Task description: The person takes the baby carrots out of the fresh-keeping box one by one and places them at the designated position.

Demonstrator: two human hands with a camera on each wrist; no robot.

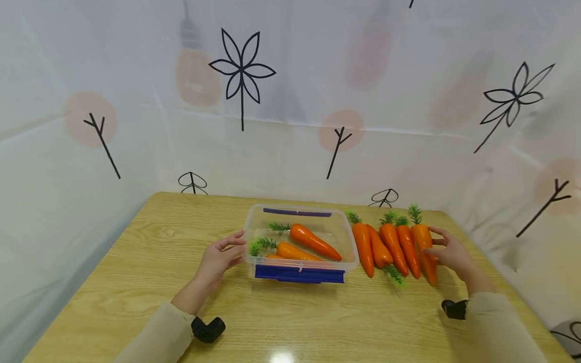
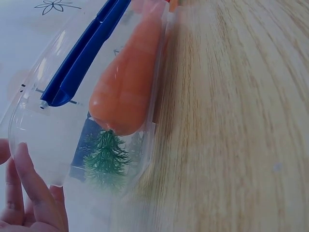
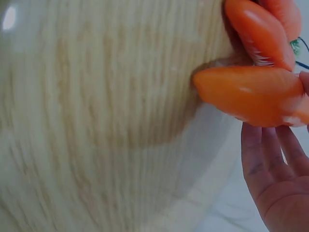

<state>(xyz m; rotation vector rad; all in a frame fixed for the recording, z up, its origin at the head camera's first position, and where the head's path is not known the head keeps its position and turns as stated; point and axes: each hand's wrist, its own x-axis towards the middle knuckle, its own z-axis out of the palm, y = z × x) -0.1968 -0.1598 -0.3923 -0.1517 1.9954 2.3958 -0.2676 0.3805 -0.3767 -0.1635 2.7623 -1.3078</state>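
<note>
A clear plastic box (image 1: 299, 263) with blue latches stands mid-table. Inside lie an orange carrot (image 1: 315, 242) with a green top, another carrot (image 1: 295, 251), and part of a third behind the front wall. My left hand (image 1: 219, 258) touches the box's left end with fairly straight fingers; in the left wrist view its fingertips meet the clear corner, near a carrot (image 2: 128, 82) seen through the wall. Right of the box, my right hand (image 1: 450, 254) holds the rightmost carrot (image 1: 422, 247) of a row. The right wrist view shows this carrot (image 3: 251, 92) between thumb and fingers.
Several more carrots (image 1: 394, 248) lie close together between the box and my right hand, one with its leafy top toward me. The wooden table (image 1: 290, 312) ends at a white printed cloth (image 1: 290, 161). Black wrist mounts (image 1: 208, 329) sit at both cuffs.
</note>
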